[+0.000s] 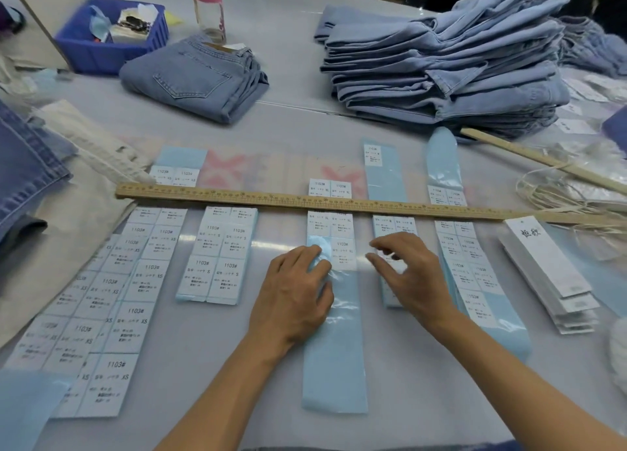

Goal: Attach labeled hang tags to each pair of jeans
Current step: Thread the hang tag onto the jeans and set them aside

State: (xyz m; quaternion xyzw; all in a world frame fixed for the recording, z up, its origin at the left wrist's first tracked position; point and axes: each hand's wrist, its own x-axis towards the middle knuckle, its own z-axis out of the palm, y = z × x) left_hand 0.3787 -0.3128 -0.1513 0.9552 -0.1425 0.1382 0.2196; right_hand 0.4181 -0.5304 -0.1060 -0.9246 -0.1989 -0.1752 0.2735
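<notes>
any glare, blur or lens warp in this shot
Head view: glare on the table and on the clear film by the left hand; wide-angle bend bows the ruler and stretches the XS labels; the bin and bottle at the far edge look soft, and the small print on the labels is unreadable.

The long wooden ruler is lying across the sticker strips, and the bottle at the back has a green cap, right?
Not quite. The head view shows the bottle has a pink cap, not green. The wooden ruler does lie across the sticker strips.
</notes>
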